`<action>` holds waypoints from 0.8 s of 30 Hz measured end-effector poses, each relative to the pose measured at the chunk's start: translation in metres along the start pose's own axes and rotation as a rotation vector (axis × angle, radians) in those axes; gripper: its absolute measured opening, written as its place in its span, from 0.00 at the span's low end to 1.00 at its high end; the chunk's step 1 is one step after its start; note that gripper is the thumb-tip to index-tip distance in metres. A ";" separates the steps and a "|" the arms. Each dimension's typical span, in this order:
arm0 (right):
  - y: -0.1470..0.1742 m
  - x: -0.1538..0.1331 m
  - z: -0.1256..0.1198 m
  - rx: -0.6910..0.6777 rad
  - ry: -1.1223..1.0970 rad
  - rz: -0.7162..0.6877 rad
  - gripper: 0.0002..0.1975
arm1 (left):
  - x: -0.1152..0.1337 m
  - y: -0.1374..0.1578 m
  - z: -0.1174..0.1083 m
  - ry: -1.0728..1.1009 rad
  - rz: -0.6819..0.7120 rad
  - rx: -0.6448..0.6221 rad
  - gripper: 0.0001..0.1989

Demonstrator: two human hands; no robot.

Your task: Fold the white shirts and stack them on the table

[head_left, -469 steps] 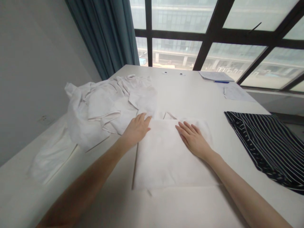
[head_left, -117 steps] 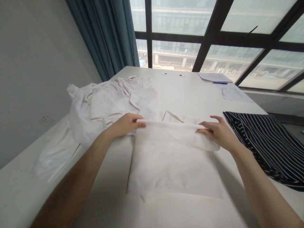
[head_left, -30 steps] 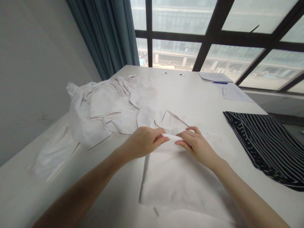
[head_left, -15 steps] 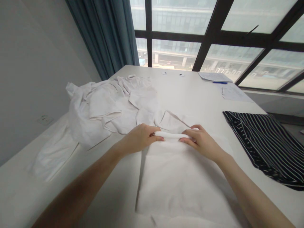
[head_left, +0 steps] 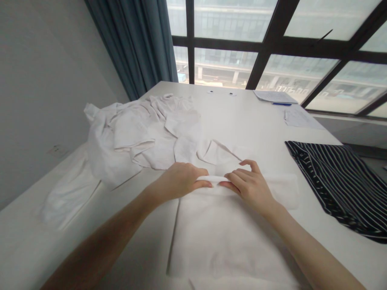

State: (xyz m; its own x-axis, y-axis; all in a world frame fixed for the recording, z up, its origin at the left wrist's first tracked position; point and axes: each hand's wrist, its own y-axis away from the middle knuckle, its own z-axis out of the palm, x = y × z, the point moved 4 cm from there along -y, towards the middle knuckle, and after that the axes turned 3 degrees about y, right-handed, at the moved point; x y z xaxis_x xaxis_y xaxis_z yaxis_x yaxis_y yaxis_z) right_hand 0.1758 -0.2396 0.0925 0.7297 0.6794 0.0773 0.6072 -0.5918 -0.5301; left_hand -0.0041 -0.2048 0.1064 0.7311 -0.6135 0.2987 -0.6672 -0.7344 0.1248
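A white garment (head_left: 229,237) lies spread on the table in front of me, partly folded, its near end cut off by the bottom of the view. My left hand (head_left: 184,179) pinches a raised, rolled-looking fold at its far edge between thumb and fingers. My right hand (head_left: 246,181) grips the same fold a short way to the right, with one finger lifted off. Between the two hands a short stretch of the fold shows. Just beyond them, a pointed white flap of cloth (head_left: 219,151) rests on the table.
Crumpled white garments (head_left: 142,129) are heaped at the left. A black-and-white striped cloth (head_left: 335,185) lies at the right. Papers (head_left: 275,96) and a blue pen (head_left: 281,104) sit near the far right edge of the white table (head_left: 229,117), by the window.
Both hands have drawn the fold slightly toward me. My right hand has moved left, closer to my left hand, and more of the cloth shows to its right.
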 end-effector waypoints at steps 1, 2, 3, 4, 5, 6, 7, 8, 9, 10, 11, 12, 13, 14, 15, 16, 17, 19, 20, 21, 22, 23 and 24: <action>0.000 0.001 0.000 -0.008 0.000 0.001 0.16 | 0.001 -0.001 0.001 -0.024 0.007 0.010 0.18; 0.000 0.003 0.000 -0.015 -0.002 0.004 0.16 | 0.000 -0.002 0.001 -0.049 0.017 0.026 0.18; 0.000 0.005 0.000 -0.022 -0.009 0.007 0.16 | 0.000 -0.003 0.001 -0.075 0.025 0.044 0.18; -0.001 0.007 0.000 -0.026 -0.019 0.009 0.16 | -0.001 -0.004 0.000 -0.102 0.029 0.063 0.18; -0.001 0.010 -0.001 -0.026 -0.032 0.011 0.16 | -0.003 -0.004 0.000 -0.129 0.029 0.079 0.18; -0.001 0.013 -0.001 -0.028 -0.046 0.013 0.16 | -0.005 -0.005 0.000 -0.154 0.023 0.089 0.18; 0.000 0.017 -0.001 -0.033 -0.059 0.016 0.16 | -0.007 -0.005 0.000 -0.174 0.013 0.094 0.18; 0.000 0.021 -0.001 -0.043 -0.068 0.023 0.16 | -0.009 -0.006 0.000 -0.190 0.002 0.093 0.18; 0.002 0.027 -0.001 -0.059 -0.073 0.034 0.17 | -0.012 -0.006 0.000 -0.203 -0.010 0.092 0.19; 0.003 0.033 0.000 -0.080 -0.070 0.051 0.17 | -0.015 -0.007 -0.001 -0.214 -0.026 0.092 0.19; 0.006 0.040 0.001 -0.101 -0.062 0.071 0.18 | -0.019 -0.007 -0.002 -0.222 -0.044 0.093 0.20; 0.009 0.047 0.001 -0.122 -0.048 0.093 0.19 | -0.024 -0.007 -0.004 -0.227 -0.063 0.094 0.20; 0.012 0.055 0.002 -0.140 -0.033 0.115 0.20 | -0.028 -0.006 -0.006 -0.226 -0.084 0.094 0.21; 0.015 0.064 0.002 -0.153 -0.020 0.137 0.21 | -0.033 -0.006 -0.008 -0.219 -0.103 0.097 0.21; 0.018 0.071 0.003 -0.168 -0.014 0.157 0.21 | -0.038 -0.006 -0.011 -0.209 -0.123 0.100 0.21; 0.021 0.078 0.003 -0.183 -0.014 0.174 0.22 | -0.043 -0.005 -0.013 -0.196 -0.142 0.102 0.21; 0.024 0.084 0.004 -0.198 -0.020 0.187 0.22 | -0.047 -0.005 -0.015 -0.185 -0.161 0.102 0.21; 0.027 0.091 0.005 -0.218 -0.032 0.199 0.23 | -0.053 -0.003 -0.019 -0.170 -0.195 0.099 0.20; 0.027 0.092 0.005 -0.215 -0.031 0.196 0.24 | -0.054 -0.003 -0.020 -0.168 -0.208 0.092 0.20; 0.026 0.091 0.004 -0.200 -0.023 0.186 0.24 | -0.056 -0.002 -0.020 -0.170 -0.221 0.084 0.20; 0.025 0.089 0.003 -0.176 -0.009 0.171 0.23 | -0.056 -0.001 -0.020 -0.180 -0.231 0.077 0.19; 0.024 0.087 0.001 -0.148 0.010 0.152 0.23 | -0.056 -0.001 -0.020 -0.198 -0.240 0.073 0.19; 0.022 0.083 0.000 -0.120 0.030 0.133 0.22 | -0.056 0.000 -0.020 -0.223 -0.246 0.072 0.19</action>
State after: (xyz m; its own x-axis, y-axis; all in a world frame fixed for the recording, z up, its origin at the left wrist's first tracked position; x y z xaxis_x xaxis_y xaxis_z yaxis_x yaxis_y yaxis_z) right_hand 0.2499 -0.1961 0.0876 0.8138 0.5799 0.0394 0.5368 -0.7239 -0.4333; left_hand -0.0474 -0.1647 0.1086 0.8874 -0.4580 0.0522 -0.4610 -0.8820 0.0981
